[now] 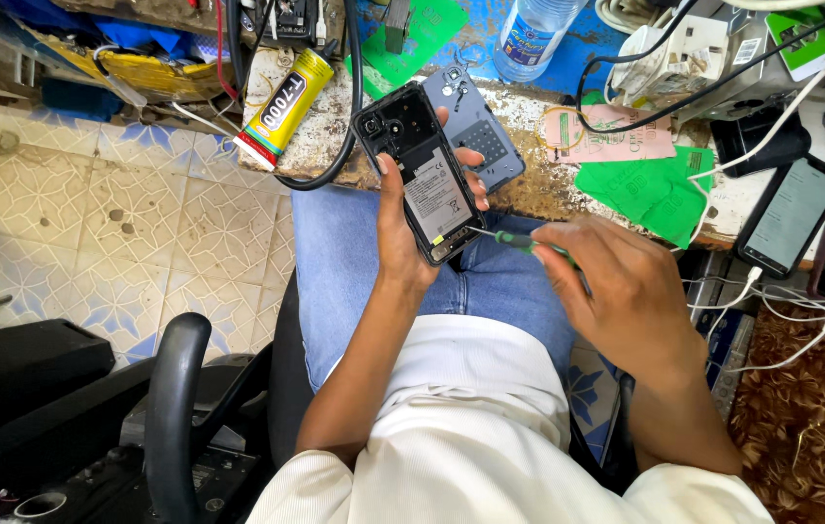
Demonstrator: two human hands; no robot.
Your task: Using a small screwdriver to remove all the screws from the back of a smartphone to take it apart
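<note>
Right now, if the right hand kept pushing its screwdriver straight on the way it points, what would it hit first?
The right hand aims the screwdriver leftward at the opened phone held by the left hand; its tip seems already at the phone's lower edge.

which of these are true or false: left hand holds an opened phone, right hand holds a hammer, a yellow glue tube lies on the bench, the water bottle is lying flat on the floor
1. The left hand holds an opened phone with its back cover off. True.
2. The right hand holds a hammer. False: it holds a green-handled screwdriver, tip at the phone's lower end.
3. A yellow glue tube lies on the bench. True.
4. The water bottle lies flat on the floor. False: it stands on the bench at the top of the view.
</note>
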